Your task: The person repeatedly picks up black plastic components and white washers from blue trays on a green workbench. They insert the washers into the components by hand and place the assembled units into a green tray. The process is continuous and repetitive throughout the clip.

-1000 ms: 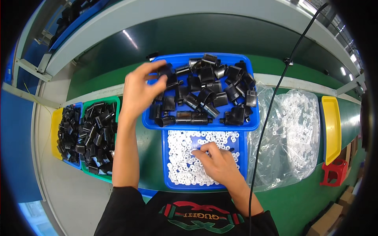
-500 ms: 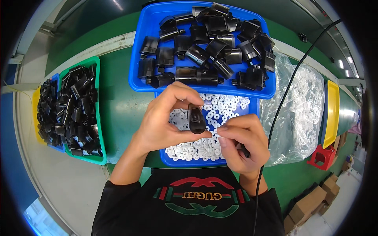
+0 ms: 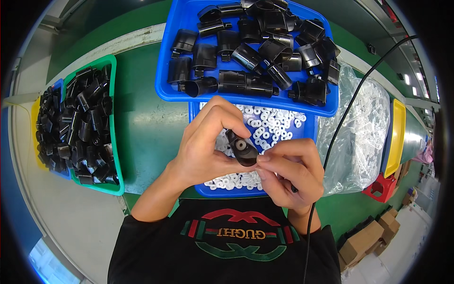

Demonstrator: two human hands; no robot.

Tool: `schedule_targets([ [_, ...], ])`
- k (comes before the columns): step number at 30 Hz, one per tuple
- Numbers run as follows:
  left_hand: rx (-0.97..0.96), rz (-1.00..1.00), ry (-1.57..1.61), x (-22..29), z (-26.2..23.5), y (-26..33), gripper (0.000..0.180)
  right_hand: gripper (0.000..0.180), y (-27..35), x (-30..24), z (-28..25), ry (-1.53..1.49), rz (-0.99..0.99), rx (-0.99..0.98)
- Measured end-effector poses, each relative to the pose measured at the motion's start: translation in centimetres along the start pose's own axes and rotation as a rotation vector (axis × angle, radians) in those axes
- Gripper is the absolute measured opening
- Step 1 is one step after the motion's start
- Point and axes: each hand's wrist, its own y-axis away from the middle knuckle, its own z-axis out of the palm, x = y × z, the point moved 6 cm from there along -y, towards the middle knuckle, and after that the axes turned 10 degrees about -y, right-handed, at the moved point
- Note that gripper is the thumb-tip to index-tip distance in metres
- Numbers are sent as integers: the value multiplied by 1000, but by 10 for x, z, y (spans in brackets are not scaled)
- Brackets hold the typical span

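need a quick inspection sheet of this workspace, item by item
surface: green bench top.
job's things: black plastic part with a white ring in its end, held over the blue tray of white rings.
clutter: blue tray of black parts; green bin of black parts; clear bag of white pieces.
grips: left hand holds the part; right hand pinches its end.
cables: black cable across the bag.
surroundings: cardboard boxes on the floor.

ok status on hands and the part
Left hand grips black part. Right hand pinches its lower end. White washers tray beneath; nothing in the way.
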Motion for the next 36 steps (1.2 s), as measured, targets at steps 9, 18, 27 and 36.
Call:
schedule_targets([
  [9,51,-35,9,1,2,2,51,44,-5,0,5,32,156,-60],
  [18,-118,-79,43,0,2,-2,41,36,-13,-4,-24,-156,37,-26],
  [27,-272,-69,103,0,21,8,47,13,-34,-29,-28,-930,-100,41],
  [36,-243,-4,30,0,18,8,48,25,-38,-19,7,-738,35,-32],
])
